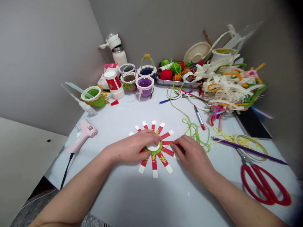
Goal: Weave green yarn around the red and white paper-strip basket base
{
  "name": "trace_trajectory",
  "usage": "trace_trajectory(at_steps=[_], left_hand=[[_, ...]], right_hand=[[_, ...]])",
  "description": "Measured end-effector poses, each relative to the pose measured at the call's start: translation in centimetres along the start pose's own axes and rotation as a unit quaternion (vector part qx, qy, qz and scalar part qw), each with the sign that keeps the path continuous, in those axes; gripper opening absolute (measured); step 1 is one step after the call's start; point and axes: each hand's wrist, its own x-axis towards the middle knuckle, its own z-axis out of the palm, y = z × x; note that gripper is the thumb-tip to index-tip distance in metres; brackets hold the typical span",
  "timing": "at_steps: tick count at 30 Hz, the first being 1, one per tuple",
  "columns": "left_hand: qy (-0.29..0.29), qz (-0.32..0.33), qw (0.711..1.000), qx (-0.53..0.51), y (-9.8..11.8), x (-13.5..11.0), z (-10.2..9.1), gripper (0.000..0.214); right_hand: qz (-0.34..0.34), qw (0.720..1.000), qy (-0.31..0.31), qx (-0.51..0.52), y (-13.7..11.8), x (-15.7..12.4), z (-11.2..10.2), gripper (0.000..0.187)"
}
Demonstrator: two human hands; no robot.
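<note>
A sunburst of red-and-white paper strips (153,167) lies flat on the white table top (123,195), radiating from a round white centre piece (153,146). Green yarn (155,152) is wound around that centre, close to the strips' inner ends. My left hand (134,146) presses on the centre from the left, its fingertips over the white piece and hiding the strips beneath. My right hand (189,151) pinches a thin green yarn strand at the right side of the sunburst. That strand runs to a loose green tangle (194,129) on the table.
Small woven baskets (144,86) and a metal tray of yarn balls (175,82) stand at the back. Paper strips and pipe cleaners (227,88) are heaped at the right. A pink glue gun (84,135) lies left; red-handled scissors (262,186) lie right.
</note>
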Motion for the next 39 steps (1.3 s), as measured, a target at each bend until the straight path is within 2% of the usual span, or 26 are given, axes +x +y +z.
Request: trace_trajectory(at_steps=[5, 9, 14, 18, 28, 34, 39], left_hand=[[0.034, -0.042, 0.998, 0.03, -0.4, 0.3, 1.0, 0.027], [0.078, -0.051, 0.994, 0.058, -1.0, 0.1, 1.2, 0.029], [0.049, -0.039, 0.996, 0.064, -1.2, -0.3, 0.0, 0.026], [0.027, -0.05, 0.996, 0.069, -1.0, -0.7, -0.8, 0.037], [0.015, -0.044, 0.997, 0.058, -1.6, -0.9, -1.0, 0.035], [0.02, -0.04, 0.998, 0.049, -1.8, -0.9, -1.0, 0.032], [0.016, -0.032, 0.999, 0.041, -1.5, -0.8, -1.1, 0.03]], right_hand=[[0.013, 1.0, -0.007, 0.003, -0.1, 0.0, -0.2, 0.018], [0.012, 1.0, -0.006, 0.015, 0.0, -0.1, -0.4, 0.016], [-0.036, 0.999, -0.004, 0.035, 0.0, -0.6, -1.2, 0.021], [-0.074, 0.997, -0.004, 0.036, -0.8, -1.0, -2.1, 0.022], [-0.187, 0.981, -0.05, -0.023, -3.0, -2.9, -2.5, 0.024], [-0.206, 0.97, -0.112, -0.066, -3.3, -3.7, -2.3, 0.024], [-0.194, 0.97, -0.119, -0.083, -3.0, -3.8, -2.5, 0.022]])
